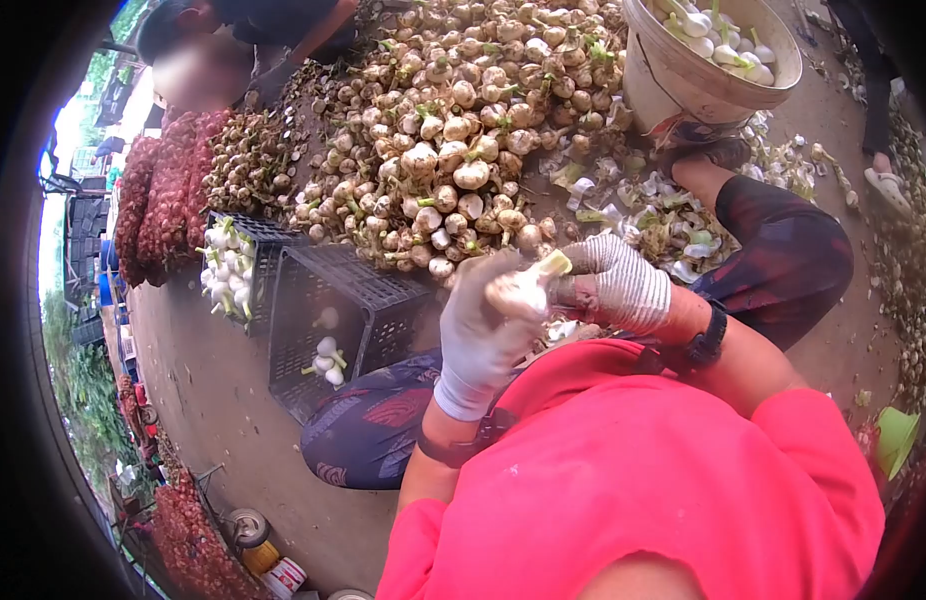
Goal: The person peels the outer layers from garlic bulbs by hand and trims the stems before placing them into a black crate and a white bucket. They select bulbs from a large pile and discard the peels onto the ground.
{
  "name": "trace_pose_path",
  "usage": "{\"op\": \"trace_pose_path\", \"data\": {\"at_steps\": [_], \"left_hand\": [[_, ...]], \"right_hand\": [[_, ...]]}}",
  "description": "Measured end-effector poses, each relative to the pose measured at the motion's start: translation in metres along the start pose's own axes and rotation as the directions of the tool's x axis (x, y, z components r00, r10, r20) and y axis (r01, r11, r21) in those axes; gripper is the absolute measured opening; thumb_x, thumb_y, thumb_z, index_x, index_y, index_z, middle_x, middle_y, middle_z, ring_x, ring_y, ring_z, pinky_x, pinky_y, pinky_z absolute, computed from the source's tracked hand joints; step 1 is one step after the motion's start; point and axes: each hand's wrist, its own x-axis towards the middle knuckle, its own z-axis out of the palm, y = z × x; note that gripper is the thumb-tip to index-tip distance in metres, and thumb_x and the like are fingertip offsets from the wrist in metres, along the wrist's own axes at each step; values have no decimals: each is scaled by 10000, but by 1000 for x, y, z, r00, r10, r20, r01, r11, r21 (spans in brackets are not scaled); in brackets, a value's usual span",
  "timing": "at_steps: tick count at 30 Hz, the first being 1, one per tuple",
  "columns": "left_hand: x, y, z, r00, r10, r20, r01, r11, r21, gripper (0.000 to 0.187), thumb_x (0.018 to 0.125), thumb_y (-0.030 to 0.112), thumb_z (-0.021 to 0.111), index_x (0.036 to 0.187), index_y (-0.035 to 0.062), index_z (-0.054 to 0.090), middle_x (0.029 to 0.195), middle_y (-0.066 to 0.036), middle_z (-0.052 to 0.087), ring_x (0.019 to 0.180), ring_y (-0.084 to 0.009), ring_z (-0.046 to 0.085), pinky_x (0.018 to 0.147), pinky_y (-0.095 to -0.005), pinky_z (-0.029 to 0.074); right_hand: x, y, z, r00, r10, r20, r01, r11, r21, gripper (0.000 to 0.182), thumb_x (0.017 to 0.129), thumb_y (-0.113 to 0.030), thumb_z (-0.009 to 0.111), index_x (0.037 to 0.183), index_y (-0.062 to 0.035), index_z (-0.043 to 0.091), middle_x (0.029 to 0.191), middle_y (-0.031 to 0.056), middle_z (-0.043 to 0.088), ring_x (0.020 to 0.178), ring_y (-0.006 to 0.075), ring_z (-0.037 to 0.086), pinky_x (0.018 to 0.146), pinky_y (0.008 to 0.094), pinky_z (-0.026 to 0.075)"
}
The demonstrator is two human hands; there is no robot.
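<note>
In a white glove, my left hand (483, 325) is wrapped round a garlic bulb (523, 293), whose cut green stem points up and to the right. My right hand (621, 284), in a striped white glove, has its fingers bent at the bulb's stem side; whether they hold a tool or a piece of skin is hidden. Beyond both hands lies a large heap of unpeeled garlic (453, 130). A black crate (318, 320) stands left of my left hand with a few white bulbs (328, 362) in it. Peeled skins (673, 215) are scattered beyond my right hand.
A large bucket (683, 85) of cleaned bulbs stands at the upper right. Another crate holds white bulbs (226, 268) at the left, near red mesh sacks (168, 195). Another person (273, 30) bends over the heap at the upper left. A green basin (895, 442) is at the right.
</note>
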Motion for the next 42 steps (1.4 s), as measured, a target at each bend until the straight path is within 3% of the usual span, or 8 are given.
{"op": "trace_pose_path", "data": {"at_steps": [4,7,9,15,18,27,39,42], "left_hand": [[21,-17,1,742,-508,438,625,286,-726,456,906,412,484,1059,-12,556,813,-82,632,707,-206,613,649,-283,496],[13,-30,10,876,-476,-77,427,840,-335,632,929,570,318,1017,4,584,772,-75,642,680,-156,614,547,-245,471],[19,-32,12,853,-521,1,484,791,-374,641,929,576,317,1000,3,594,773,-73,642,683,-148,611,559,-245,476],[30,-22,12,884,-465,52,461,846,-266,477,912,431,525,993,-33,599,774,-66,635,672,-138,595,561,-251,466],[27,-14,16,935,348,-63,-303,881,364,348,793,192,707,1028,-34,584,768,-81,609,636,-123,577,517,-246,446],[27,-31,17,987,-112,-115,85,972,-220,147,895,88,513,931,-9,618,818,-12,629,678,-27,514,577,-178,409],[41,-81,-48,987,-116,108,138,289,-948,294,952,303,416,1020,67,577,864,-86,623,679,-130,604,478,-229,485],[37,-68,-24,904,-427,9,162,324,-932,299,946,306,441,1063,63,571,891,-102,633,560,-127,528,403,-222,389]], "right_hand": [[10,15,7,941,-332,70,322,806,-497,266,807,-114,606,1068,-67,635,676,-19,575,606,65,516,554,263,453],[9,21,2,824,-528,205,469,432,-770,240,815,-127,624,1044,-55,635,720,-35,573,609,77,523,547,277,453],[5,13,-1,992,28,124,-34,998,46,247,823,-180,639,1029,-44,635,735,-38,586,616,71,532,539,265,448],[3,50,-24,960,14,281,-226,634,739,167,827,-206,625,845,-42,651,632,1,573,516,48,495,434,177,357],[5,11,-11,996,-12,-88,-1,990,-141,160,851,-186,581,848,-34,630,602,-3,573,488,81,487,480,260,428],[11,-11,-47,867,-497,42,193,257,-947,108,785,-145,612,856,-64,612,648,124,589,585,283,606,519,376,469],[-54,-29,-92,576,-503,644,392,862,322,168,839,-174,650,872,-11,632,785,93,658,652,253,632,616,346,501],[-44,-16,-81,948,-194,253,308,762,-569,352,735,-151,701,1052,-61,578,841,138,630,777,311,637,669,361,507]]}}
